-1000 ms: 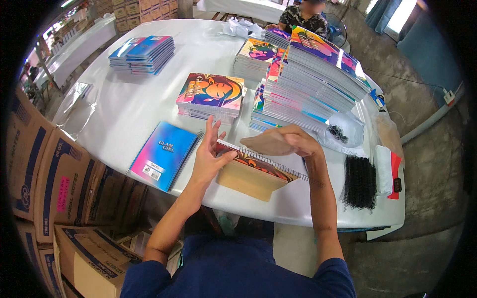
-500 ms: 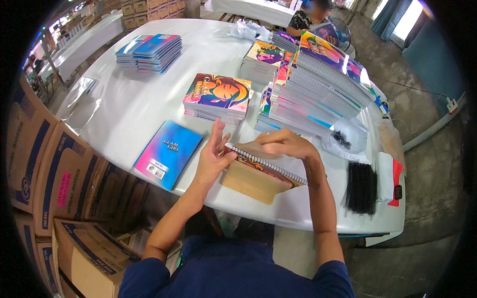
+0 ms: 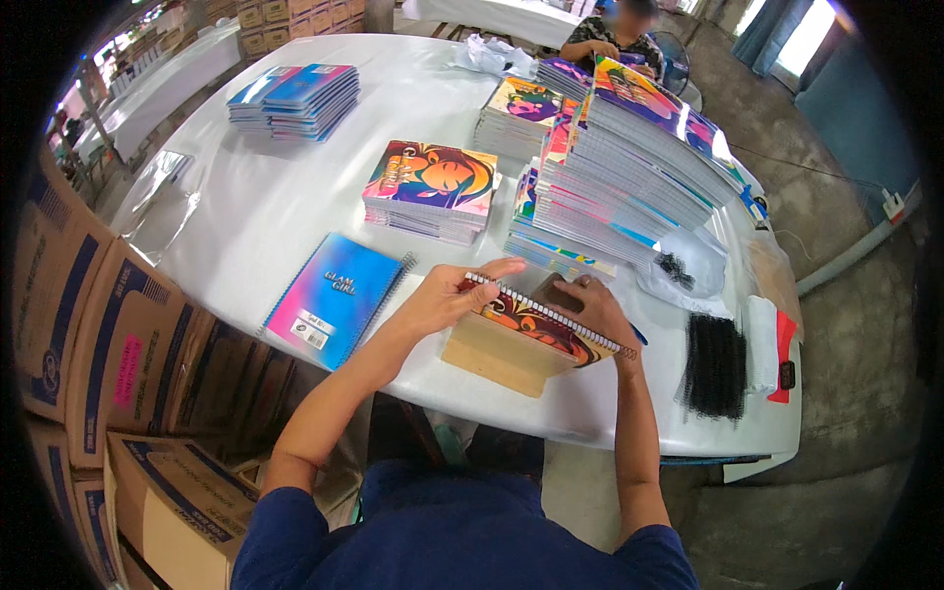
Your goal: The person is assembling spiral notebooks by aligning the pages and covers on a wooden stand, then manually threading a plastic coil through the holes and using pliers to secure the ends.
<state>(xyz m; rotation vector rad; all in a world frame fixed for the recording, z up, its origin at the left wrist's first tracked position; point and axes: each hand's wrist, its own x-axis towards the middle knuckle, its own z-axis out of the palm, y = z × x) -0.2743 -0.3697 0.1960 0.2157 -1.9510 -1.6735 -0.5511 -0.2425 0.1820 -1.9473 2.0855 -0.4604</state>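
Head view shows 2 bare hands at 1 brown and orange spiral notebook (image 3: 536,329), which is up on its side, spiral edge on top, just behind a tan board (image 3: 492,365) on the white worktop (image 3: 265,187). The left hand (image 3: 447,296) has its thumb and fingers clamped on the notebook's top left corner. The right hand (image 3: 602,313) is behind the notebook; its fingers are partly hidden, so I cannot tell if they grip anything. 1 blue and pink notebook (image 3: 339,290) lies flat to the left. Black coils (image 3: 715,369) lie to the right.
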